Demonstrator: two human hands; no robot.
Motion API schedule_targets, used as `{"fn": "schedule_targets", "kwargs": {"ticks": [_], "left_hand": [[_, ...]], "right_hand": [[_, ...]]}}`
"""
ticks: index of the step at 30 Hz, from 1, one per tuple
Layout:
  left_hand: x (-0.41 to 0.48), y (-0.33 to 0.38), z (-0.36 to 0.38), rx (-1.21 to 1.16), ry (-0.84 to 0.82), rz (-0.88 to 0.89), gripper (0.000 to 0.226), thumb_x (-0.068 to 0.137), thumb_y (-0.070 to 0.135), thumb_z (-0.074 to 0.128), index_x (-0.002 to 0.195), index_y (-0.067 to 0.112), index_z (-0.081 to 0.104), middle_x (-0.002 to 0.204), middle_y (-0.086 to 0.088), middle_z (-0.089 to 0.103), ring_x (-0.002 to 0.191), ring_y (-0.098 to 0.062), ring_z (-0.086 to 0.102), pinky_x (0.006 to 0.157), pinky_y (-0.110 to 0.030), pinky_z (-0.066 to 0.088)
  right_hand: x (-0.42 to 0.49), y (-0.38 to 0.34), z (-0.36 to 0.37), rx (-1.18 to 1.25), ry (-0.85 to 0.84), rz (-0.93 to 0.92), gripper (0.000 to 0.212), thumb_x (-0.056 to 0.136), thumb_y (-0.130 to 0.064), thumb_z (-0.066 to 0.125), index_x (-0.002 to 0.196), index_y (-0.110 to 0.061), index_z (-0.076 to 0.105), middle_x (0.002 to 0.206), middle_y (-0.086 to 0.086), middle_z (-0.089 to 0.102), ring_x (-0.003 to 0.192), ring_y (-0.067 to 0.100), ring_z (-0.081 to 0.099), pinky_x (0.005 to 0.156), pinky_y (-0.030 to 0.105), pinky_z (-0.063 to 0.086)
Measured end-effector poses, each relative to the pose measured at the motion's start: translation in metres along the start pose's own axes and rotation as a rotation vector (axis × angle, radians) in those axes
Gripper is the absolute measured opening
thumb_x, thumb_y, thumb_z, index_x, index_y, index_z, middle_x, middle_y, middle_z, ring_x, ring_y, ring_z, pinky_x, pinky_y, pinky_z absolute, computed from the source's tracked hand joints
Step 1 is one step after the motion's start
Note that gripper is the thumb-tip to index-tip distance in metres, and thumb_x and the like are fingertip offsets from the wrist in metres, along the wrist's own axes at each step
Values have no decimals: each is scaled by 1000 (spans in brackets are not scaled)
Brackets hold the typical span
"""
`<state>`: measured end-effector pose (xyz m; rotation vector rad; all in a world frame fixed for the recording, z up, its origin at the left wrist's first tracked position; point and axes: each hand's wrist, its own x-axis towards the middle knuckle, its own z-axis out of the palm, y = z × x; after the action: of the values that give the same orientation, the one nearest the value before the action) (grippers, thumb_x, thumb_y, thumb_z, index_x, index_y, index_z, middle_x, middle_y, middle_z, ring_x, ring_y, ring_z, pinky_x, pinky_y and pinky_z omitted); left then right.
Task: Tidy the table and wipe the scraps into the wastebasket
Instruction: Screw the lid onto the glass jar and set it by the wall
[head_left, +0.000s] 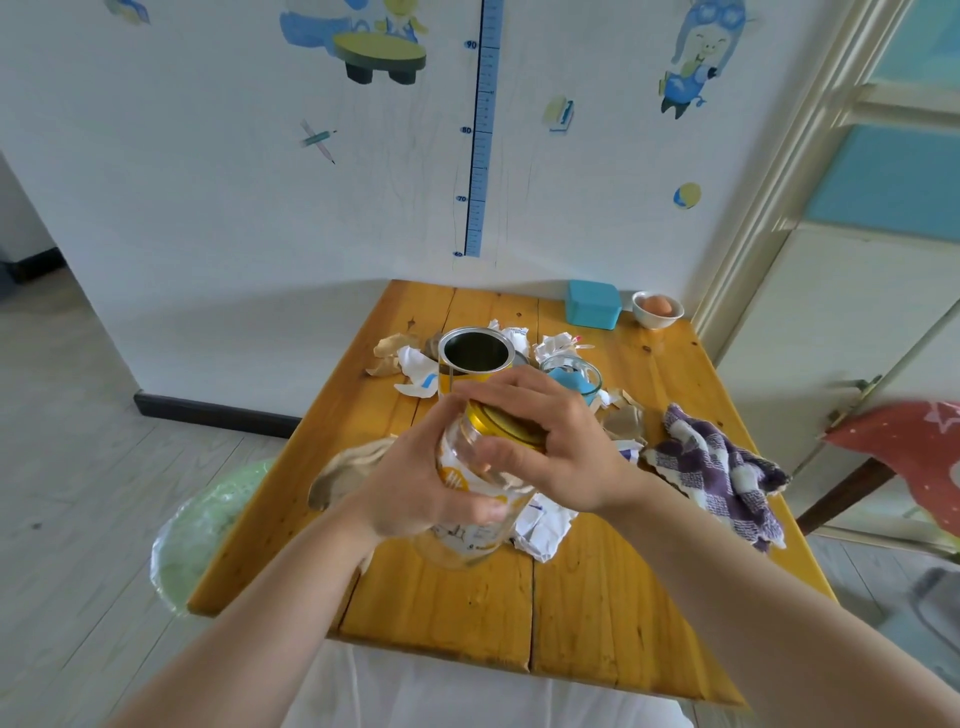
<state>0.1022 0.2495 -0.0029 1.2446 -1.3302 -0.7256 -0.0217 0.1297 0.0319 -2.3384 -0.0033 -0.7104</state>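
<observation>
Glass jar (470, 499) hung over the desk (597, 597), left hand (415, 483) wrapped round it, right hand's (561, 447) fingers (519, 384) clamping its yellow lid (511, 423); a slip might smash it among the scraps (540, 530) beneath.

Illumination: bright, diffuse daylight, with soft and faint shadows. The wall (234, 208) grades to grey low down, behind the table's (597, 597) far-left corner. Faint sheen on the glass jar (467, 545). Wide-angle bowing is evident at the door frame (779, 171) and the floorboards (78, 467). The red fabric object (914, 457) at the right edge is motion-blurred.
</observation>
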Motion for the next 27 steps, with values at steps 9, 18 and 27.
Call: {"fn": "schedule_targets", "kwargs": {"ticks": [9,18,27], "left_hand": [[-1,-3,-2,-484,-231,-87,86,62,14,76,133,13,26,111,-7,61,105,-25,60,85,-33,48],[6,-3,-3,-916,-652,-153,50,76,23,66,121,7,52,111,-8,62,100,-26,58,89,-39,41],[4,5,7,-1039,-555,-40,34,87,-12,33,120,-10,41,114,-18,62,107,-27,61,90,-33,49]], "right_hand": [[3,-8,-1,250,-107,4,61,85,-54,52,121,-5,58,114,15,55,104,23,56,86,35,48],[2,-25,-1,505,-87,44,49,78,-35,60,119,-8,56,111,16,58,107,27,53,93,33,43],[4,-21,0,461,-63,203,34,80,-30,51,111,-20,61,114,15,62,109,27,57,95,42,46]]}}
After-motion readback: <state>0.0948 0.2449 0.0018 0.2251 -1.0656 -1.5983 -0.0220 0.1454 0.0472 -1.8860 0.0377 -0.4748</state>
